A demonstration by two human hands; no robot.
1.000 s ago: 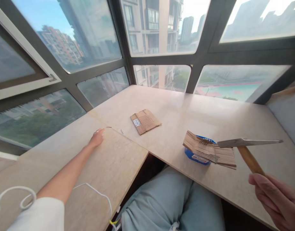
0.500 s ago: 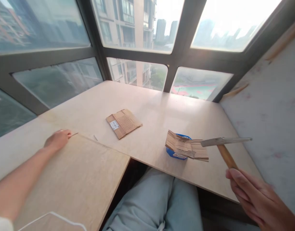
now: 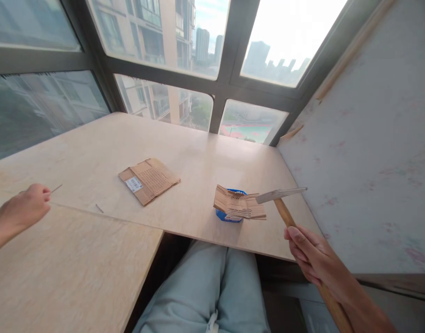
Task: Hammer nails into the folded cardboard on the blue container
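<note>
My left hand (image 3: pixel 27 207) is closed on a thin nail (image 3: pixel 56 188), raised a little above the left part of the counter. In my right hand (image 3: pixel 314 252) is a hammer (image 3: pixel 283 210), gripped by its wooden handle with the metal head up. That head is just right of a folded piece of corrugated cardboard (image 3: pixel 255 206), which rests on a blue container (image 3: pixel 237 218). Thin dark marks like nails show along the cardboard's fold, too small to be sure. A second nail (image 3: pixel 99 208) lies loose on the counter.
A flat cardboard piece (image 3: pixel 157 178) with a white label lies mid-counter (image 3: pixel 184 148). Windows stand behind the counter, and a papered wall (image 3: pixel 365 162) rises on the right. The counter's front edge has a cut-out corner above my legs (image 3: pixel 198 286).
The camera view has turned right, so the counter things sit further left. My left hand has lifted with the nail off the counter's seam. My right hand still holds the hammer.
</note>
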